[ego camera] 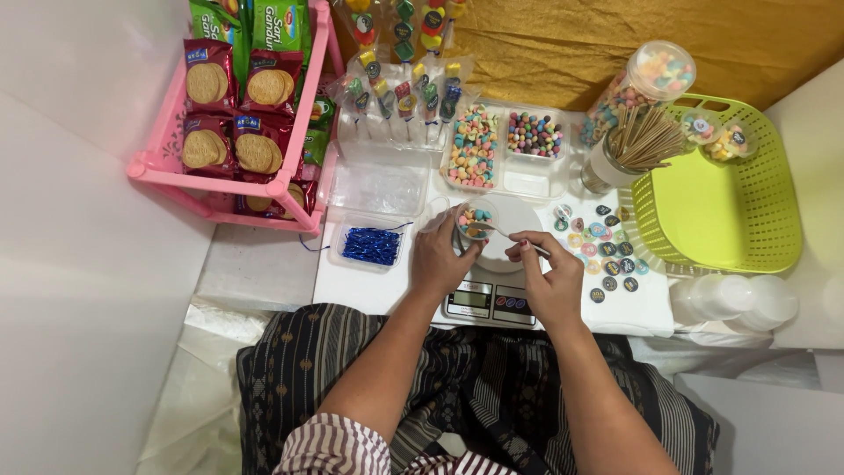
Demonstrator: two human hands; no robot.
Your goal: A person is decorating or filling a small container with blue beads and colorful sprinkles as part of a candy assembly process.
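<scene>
While both hands grip, left hand (440, 257) on candy cup (476, 220), right hand (549, 280) on spoon (505, 234), round stickers (602, 248) beside, red biscuit packets (230, 114) far left.

The small cup (476, 220) of candy is clear, glossy plastic, and the spoon (505, 234) looks like shiny metal. The kitchen scale (491, 299) has a smooth white top. At far left, the pink rack (220, 186) is glossy moulded plastic. At right, the lime basket (774, 185) is perforated plastic, the skewers (646, 141) are matt wood, and the ochre cloth (571, 44) beyond is creased.

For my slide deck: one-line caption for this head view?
Left hand steadies a small candy cup on a kitchen scale; right hand spoons.
</scene>
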